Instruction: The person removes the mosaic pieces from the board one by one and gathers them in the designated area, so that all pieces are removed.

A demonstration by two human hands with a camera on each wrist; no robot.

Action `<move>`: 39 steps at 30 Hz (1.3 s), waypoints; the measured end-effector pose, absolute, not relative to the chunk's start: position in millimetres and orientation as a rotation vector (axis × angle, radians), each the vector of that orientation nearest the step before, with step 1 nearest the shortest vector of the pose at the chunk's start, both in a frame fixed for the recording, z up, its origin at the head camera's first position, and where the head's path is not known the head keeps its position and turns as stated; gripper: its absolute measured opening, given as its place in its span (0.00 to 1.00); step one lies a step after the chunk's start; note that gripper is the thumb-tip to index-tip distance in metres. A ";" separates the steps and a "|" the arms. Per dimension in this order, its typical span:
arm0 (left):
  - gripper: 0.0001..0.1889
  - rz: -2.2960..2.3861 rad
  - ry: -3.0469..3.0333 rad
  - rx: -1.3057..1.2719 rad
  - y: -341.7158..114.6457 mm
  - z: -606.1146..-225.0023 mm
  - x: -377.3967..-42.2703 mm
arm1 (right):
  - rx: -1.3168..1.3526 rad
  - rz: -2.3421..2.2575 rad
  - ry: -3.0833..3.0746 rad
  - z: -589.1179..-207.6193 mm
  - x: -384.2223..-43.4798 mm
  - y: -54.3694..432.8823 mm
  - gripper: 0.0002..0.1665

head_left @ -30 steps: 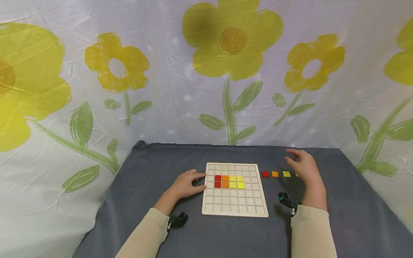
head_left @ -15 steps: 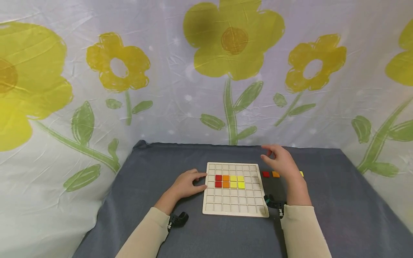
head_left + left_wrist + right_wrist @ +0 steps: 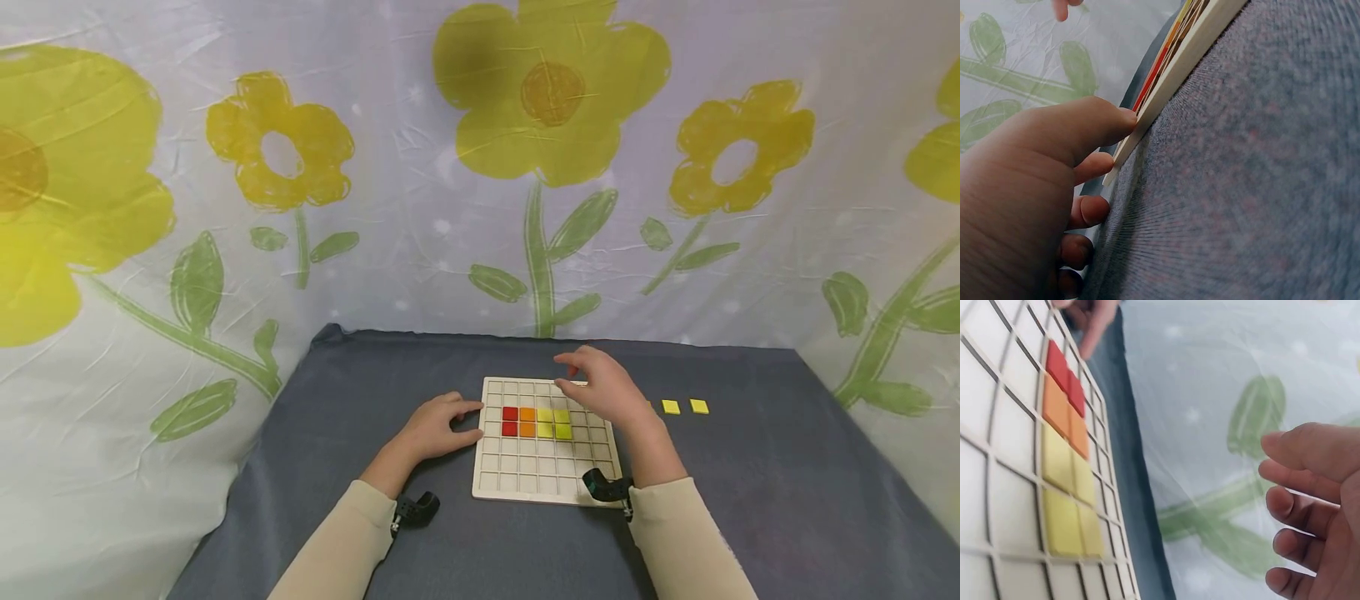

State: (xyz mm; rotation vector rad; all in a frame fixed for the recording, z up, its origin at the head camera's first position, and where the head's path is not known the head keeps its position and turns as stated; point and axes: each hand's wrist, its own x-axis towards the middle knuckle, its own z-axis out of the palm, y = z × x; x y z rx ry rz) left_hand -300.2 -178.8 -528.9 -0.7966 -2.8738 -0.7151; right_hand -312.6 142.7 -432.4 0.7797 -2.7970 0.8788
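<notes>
A pale wooden grid board [image 3: 517, 482] lies on the dark cloth. Red tiles [image 3: 510, 421], orange tiles [image 3: 527, 421] and yellow tiles [image 3: 553, 423] fill a two-row block in its cells. At the board's left edge my left hand [image 3: 435, 429] rests with thumb and index fingertip touching the rim; the left wrist view shows the thumb [image 3: 1100, 122] against the wood. My right hand [image 3: 603, 387] hovers over the board's upper right, fingers loosely bent. Nothing shows between its thumb and fingers [image 3: 1300, 478] in the right wrist view.
To the right of the board lie two loose yellow tiles [image 3: 685, 407]. The right forearm hides other loose tiles there. A dark grey cloth [image 3: 787, 467] covers the table, and a flower-printed curtain [image 3: 405, 250] hangs behind and at the sides.
My right hand has moved left, from above the loose tiles to above the board. Its forearm now covers the loose red and orange tiles. The left hand has stayed at the board's edge.
</notes>
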 end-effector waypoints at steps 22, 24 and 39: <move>0.27 -0.717 -2.899 -0.803 -179.1 -527.6 -300.5 | 0.899 0.421 -3.014 -471.7 -299.0 75.3 0.17; 0.27 -0.719 -2.898 -0.800 -179.0 -528.2 -300.4 | 0.879 0.398 -3.022 -474.3 -298.5 74.3 0.15; 0.27 -0.719 -2.874 -0.804 -178.9 -526.7 -299.6 | 0.773 0.598 -2.940 -489.2 -305.4 69.7 0.11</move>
